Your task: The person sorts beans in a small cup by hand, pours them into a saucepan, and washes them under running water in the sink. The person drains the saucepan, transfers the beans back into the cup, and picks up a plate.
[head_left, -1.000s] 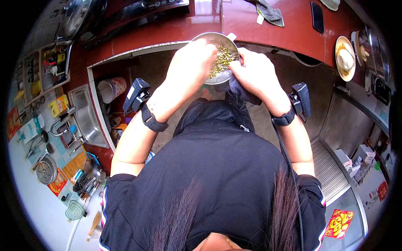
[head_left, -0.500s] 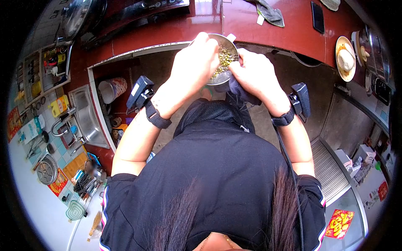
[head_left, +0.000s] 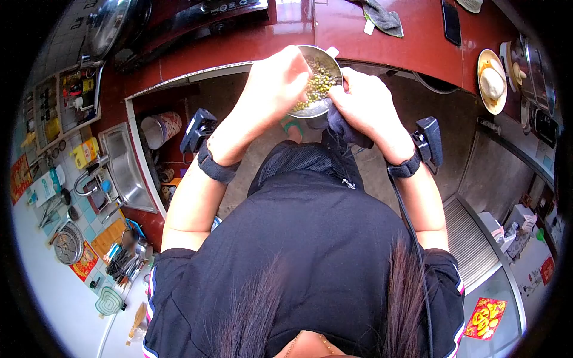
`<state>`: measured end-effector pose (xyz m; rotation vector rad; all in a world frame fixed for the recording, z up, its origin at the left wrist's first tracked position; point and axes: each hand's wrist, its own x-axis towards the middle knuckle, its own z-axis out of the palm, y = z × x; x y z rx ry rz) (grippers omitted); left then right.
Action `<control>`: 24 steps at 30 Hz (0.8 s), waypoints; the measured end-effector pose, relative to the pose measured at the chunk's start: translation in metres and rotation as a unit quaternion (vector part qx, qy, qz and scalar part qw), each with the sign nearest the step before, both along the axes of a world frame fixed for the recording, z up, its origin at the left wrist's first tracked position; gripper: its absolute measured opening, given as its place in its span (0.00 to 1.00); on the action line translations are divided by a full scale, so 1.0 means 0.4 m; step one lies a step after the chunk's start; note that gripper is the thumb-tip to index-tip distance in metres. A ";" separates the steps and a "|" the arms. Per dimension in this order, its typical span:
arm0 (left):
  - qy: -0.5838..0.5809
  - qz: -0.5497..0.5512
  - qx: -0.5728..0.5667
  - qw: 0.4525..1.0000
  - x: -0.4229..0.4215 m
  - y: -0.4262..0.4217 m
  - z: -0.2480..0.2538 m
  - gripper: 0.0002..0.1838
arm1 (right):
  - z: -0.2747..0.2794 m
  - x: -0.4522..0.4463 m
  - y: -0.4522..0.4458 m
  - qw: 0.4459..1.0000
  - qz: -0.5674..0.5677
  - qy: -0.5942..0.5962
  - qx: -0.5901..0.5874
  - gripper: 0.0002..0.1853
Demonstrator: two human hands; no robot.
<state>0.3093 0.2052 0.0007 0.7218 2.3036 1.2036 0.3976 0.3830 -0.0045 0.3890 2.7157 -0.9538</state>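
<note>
A round metal bowl with a small tab on its rim is held above the floor, in front of the counter edge. Many green beans, like mung beans, lie in it. My right hand grips the bowl's right side, thumb over the rim, with a dark cloth beneath the palm. My left hand is curled over the left part of the bowl, fingers bent down among the beans. Those fingertips are blurred and partly hidden, so whatever they hold does not show.
The red counter runs ahead, carrying a grey cloth, a phone and a plate with a pale lump. A black stove stands at the upper left. The sink is on the left, a bucket under the counter.
My left hand has shifted slightly up and left within the bowl, baring more beans. The bowl has tilted or moved a little; my right hand keeps its grip.
</note>
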 end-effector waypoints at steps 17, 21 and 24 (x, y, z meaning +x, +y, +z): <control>0.235 -0.104 -0.109 0.960 0.051 0.031 -0.036 0.08 | -0.007 0.005 -0.005 1.000 0.007 -0.008 -0.001 0.19; 0.193 -0.076 -0.070 0.976 0.021 0.021 -0.011 0.06 | 0.005 0.003 0.000 1.000 -0.003 -0.010 -0.002 0.19; 0.205 -0.074 0.000 0.976 0.001 0.010 0.006 0.09 | 0.004 0.005 0.015 1.000 -0.010 -0.005 -0.012 0.19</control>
